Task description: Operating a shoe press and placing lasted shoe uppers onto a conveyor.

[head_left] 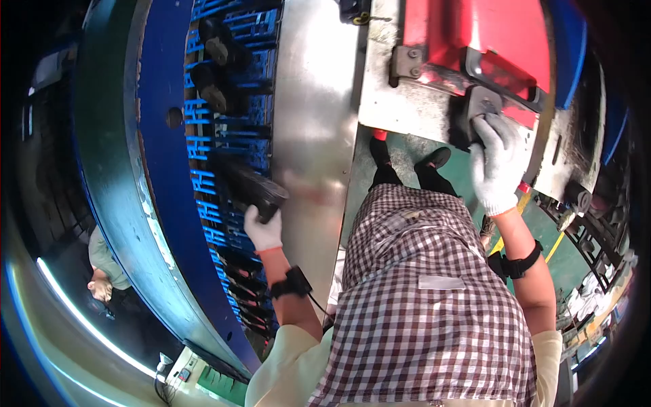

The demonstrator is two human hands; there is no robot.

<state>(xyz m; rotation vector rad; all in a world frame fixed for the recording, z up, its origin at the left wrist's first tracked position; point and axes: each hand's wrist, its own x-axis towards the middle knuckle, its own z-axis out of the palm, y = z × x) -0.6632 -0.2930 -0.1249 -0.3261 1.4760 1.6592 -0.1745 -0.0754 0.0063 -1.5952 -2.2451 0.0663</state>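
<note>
The left hand (263, 229) is seen near eight o'clock from the centre, in a white glove. Its grip is closed round the lower end of a dark shoe-like piece (252, 184), with little gap left between fingers and thumb. The piece is held where a rack of blue bars (201, 182) meets the steel bench (315, 102), just past nine o'clock. Its long axis is laid from ten to four o'clock: the blunt, gripped end is pointed toward four, over the bench's edge, while the far end is lost in shadow among the bars. Which end is the toe cannot be told.

The right hand (496, 159), also gloved, is found between two and three o'clock. Its fingers are extended toward eleven and laid on a grey-faced dark block (484, 103); how far its grip is closed cannot be told, as the thumb is hidden. The block is set beside a red machine (505, 37) toward one o'clock; its long axis is partly covered by the glove. Two dark shoes (217, 44) are carried on the rack toward eleven.
</note>
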